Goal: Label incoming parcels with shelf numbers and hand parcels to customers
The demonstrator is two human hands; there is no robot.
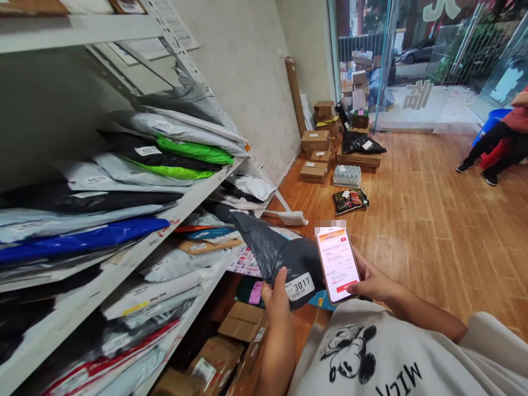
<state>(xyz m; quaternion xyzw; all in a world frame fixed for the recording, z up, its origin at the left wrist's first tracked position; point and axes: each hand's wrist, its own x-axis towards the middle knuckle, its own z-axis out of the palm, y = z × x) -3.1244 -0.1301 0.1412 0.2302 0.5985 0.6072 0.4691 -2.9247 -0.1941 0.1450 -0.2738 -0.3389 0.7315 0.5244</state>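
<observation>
My left hand (277, 294) grips the near end of a dark grey plastic mailer bag (280, 250), thumb on top beside a white label reading 3017 (301, 284). The bag's far end reaches up to the edge of the shelf. To the right, my right hand (369, 280) holds a smartphone (337, 267) upright with its lit screen facing me. My right thumb rests on the lower part of the screen, by a red button. The phone overlaps the right side of the bag.
White metal shelves (136, 250) stacked with parcel bags stand at the left. Cardboard boxes (239, 322) lie below them. More boxes (315, 140), a bottle pack (347, 176) and bags are on the wooden floor ahead. A person (505, 132) is at far right, near glass doors (412, 66).
</observation>
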